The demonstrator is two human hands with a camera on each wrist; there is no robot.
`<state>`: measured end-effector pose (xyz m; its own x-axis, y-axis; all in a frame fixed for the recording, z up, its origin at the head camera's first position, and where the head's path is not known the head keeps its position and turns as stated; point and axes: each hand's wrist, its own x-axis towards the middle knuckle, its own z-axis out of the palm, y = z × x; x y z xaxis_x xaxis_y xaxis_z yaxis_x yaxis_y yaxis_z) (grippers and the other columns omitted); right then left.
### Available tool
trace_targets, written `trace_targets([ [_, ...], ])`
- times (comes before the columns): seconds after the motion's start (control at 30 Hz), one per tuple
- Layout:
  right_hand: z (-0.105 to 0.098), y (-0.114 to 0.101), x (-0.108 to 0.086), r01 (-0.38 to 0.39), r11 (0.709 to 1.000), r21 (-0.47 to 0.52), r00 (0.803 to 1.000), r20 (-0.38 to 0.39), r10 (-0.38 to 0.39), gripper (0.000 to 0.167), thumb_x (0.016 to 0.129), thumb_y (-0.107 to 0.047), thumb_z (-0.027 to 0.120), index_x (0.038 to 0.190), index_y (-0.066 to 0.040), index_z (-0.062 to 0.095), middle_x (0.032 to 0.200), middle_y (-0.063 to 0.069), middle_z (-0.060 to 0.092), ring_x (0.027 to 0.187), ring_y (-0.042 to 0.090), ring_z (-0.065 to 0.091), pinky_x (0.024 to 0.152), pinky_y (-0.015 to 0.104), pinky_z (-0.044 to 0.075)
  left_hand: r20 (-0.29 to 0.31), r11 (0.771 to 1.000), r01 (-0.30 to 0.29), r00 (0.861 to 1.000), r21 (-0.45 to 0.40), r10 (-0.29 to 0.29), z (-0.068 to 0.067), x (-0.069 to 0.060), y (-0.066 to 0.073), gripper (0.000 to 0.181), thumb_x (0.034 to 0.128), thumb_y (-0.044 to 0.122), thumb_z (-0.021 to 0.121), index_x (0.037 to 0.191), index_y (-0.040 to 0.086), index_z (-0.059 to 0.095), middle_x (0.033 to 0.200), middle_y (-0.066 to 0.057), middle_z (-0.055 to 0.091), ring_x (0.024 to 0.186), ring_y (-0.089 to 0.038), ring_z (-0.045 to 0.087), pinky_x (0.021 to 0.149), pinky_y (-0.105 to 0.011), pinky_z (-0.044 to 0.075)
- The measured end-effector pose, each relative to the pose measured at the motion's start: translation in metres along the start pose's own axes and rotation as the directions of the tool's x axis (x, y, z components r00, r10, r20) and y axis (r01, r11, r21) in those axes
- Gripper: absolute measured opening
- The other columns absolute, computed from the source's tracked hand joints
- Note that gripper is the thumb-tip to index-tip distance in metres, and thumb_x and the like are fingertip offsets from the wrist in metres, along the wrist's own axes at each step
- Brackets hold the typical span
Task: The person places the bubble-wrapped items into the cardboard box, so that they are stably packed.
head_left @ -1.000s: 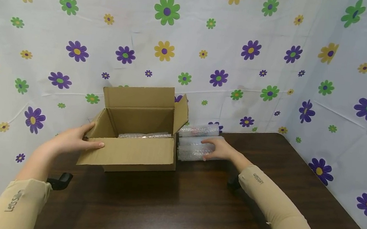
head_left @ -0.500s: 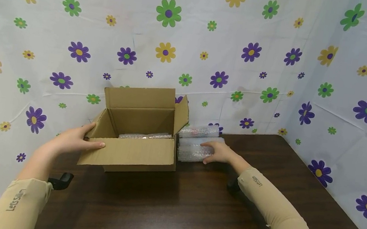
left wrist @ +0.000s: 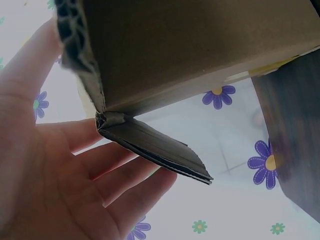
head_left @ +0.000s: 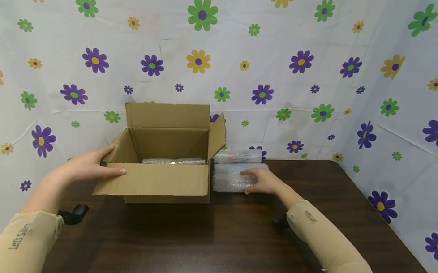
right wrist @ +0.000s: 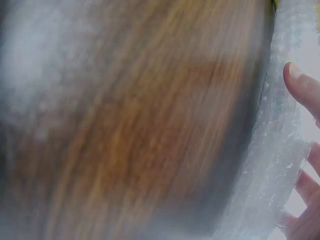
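An open cardboard box (head_left: 167,199) stands near the back of the table, with clear bubble-wrapped items (head_left: 175,161) partly visible inside. At its front left corner my left hand (head_left: 87,169) rests on the flaps, thumb over the front flap (head_left: 157,179). The left wrist view shows its fingers fairly straight against the underside of a side flap (left wrist: 160,150). Right of the box, my right hand (head_left: 264,181) holds the nearest bubble-wrapped roll (head_left: 230,183), thumb on its near side and fingers over the top. What the roll contains cannot be made out.
Behind the held roll lie another bubble-wrapped roll (head_left: 228,168) and one with a reddish patch (head_left: 241,156). The dark wooden table (head_left: 190,246) ends at a flower-patterned cloth (head_left: 228,56) behind. The box's right flap (head_left: 218,134) leans outward near the rolls.
My right hand has shifted very slightly over the nearest roll. The left hand and the box hold their place; the head view has moved a little.
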<state>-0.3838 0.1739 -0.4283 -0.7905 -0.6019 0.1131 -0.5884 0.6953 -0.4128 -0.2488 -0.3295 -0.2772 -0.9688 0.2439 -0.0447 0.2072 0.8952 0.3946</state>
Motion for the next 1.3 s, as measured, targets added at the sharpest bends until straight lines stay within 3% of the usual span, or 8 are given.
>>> trace_targets([
  [0.3, -0.013, 0.001, -0.008, -0.025, 0.999, -0.019, 1.000, 0.001, 0.025, 0.064, 0.078, -0.037, 0.081, 0.135, -0.020, 0.059, 0.137, 0.006, 0.056, 0.127, 0.030, 0.049, 0.104, 0.051, 0.039, -0.001, 1.000, 0.005, 1.000, 0.006, -0.005, -0.001, 0.002, 0.005, 0.104, 0.0877, 0.055, 0.064, 0.151, -0.008, 0.011, 0.146, -0.041, 0.022, 0.129, -0.060, 0.027, 0.100, -0.069, 0.028],
  [0.57, -0.026, -0.002, -0.016, -0.048, 0.999, 0.023, 0.999, -0.008, 0.048, 0.068, 0.077, -0.036, 0.082, 0.137, -0.020, 0.057, 0.138, 0.007, 0.055, 0.127, 0.033, 0.049, 0.103, 0.053, 0.040, -0.005, 1.000, 0.001, 1.000, 0.014, -0.001, 0.000, 0.001, 0.005, 0.103, 0.0882, 0.054, 0.063, 0.151, -0.009, 0.011, 0.145, -0.042, 0.023, 0.128, -0.060, 0.028, 0.100, -0.069, 0.029],
  [0.9, -0.051, -0.016, -0.029, 0.009, 0.999, 0.031, 1.000, -0.016, -0.009, 0.068, 0.076, -0.033, 0.084, 0.136, -0.016, 0.058, 0.138, 0.007, 0.056, 0.127, 0.032, 0.049, 0.103, 0.054, 0.039, -0.006, 1.000, -0.005, 1.000, -0.005, 0.005, 0.001, 0.000, 0.004, 0.103, 0.0882, 0.054, 0.064, 0.151, -0.009, 0.011, 0.146, -0.042, 0.022, 0.129, -0.060, 0.027, 0.100, -0.069, 0.029],
  [1.3, -0.078, -0.041, -0.039, 0.043, 0.998, 0.049, 0.999, 0.001, -0.043, 0.074, 0.076, -0.030, 0.084, 0.142, -0.020, 0.052, 0.138, 0.006, 0.056, 0.128, 0.032, 0.048, 0.102, 0.056, 0.039, -0.016, 1.000, -0.011, 1.000, 0.009, 0.011, 0.002, -0.003, 0.002, 0.102, 0.0885, 0.053, 0.064, 0.150, -0.010, 0.012, 0.145, -0.042, 0.024, 0.128, -0.060, 0.029, 0.101, -0.068, 0.030],
])
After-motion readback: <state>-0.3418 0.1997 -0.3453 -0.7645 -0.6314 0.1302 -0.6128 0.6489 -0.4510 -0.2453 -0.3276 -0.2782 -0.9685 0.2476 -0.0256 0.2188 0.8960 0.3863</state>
